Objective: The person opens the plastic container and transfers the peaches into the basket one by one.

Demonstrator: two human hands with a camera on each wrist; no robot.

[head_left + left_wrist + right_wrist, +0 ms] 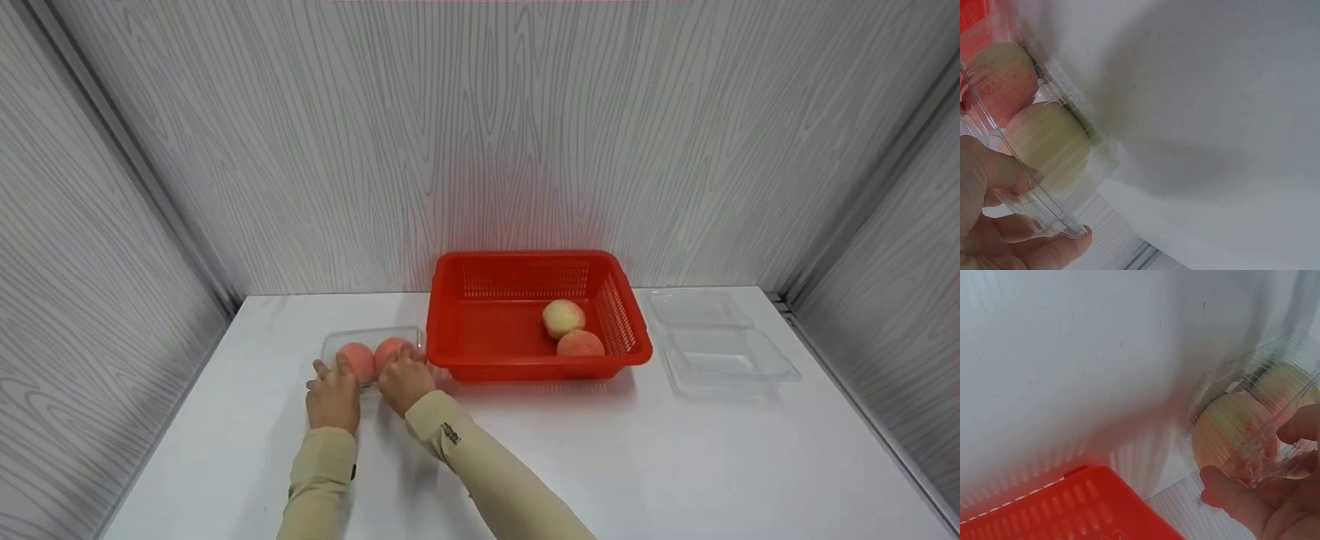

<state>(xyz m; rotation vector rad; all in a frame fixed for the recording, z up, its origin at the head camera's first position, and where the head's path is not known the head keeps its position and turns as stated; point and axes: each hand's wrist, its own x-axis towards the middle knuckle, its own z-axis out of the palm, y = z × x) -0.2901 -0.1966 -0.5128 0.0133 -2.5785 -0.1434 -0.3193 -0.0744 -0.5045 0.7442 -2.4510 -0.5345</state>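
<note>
Left of centre on the desk (pixel 675 465), both hands, left hand (pixel 332 399) and right hand (pixel 406 382), pinch the clear clamshell box (pixel 373 352) holding two peaches (pixel 375 358). Uneven pressure could likely buckle the thin plastic, popping the lid or bruising fruit.

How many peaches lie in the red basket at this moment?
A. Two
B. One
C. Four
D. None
A: the head view shows two peaches in the right part of the red basket, while two more sit in the clear plastic box that the left hand and right hand hold.
</note>
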